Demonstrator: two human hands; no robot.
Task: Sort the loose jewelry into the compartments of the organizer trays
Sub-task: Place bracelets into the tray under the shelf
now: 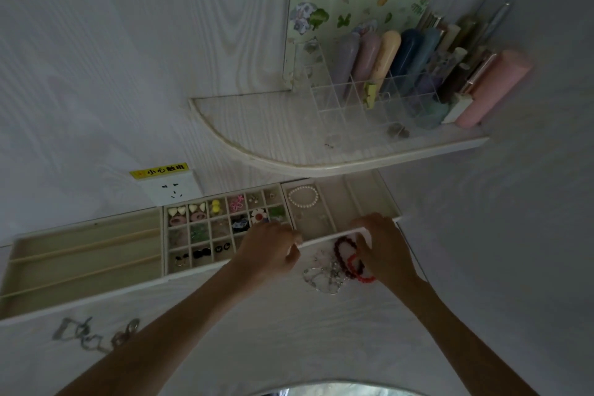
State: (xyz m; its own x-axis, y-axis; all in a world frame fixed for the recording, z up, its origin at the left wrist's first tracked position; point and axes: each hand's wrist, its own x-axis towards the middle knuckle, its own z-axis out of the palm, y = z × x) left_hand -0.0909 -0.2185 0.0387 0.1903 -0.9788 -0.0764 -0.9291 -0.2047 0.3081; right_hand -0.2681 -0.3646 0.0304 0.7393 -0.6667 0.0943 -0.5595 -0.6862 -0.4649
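Right hand (384, 246) — perhaps pinching beads (345, 249).

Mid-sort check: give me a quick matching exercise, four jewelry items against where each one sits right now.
Items:
1. pearl bracelet
2. red bead bracelet
3. silver chain
4. flower piece

Places:
A. small cell of the grid tray
B. loose on the desk, near left
C. far compartment of the right tray
D. on the desk, beside the right hand

Pairs: 1-C, 2-D, 3-B, 4-A
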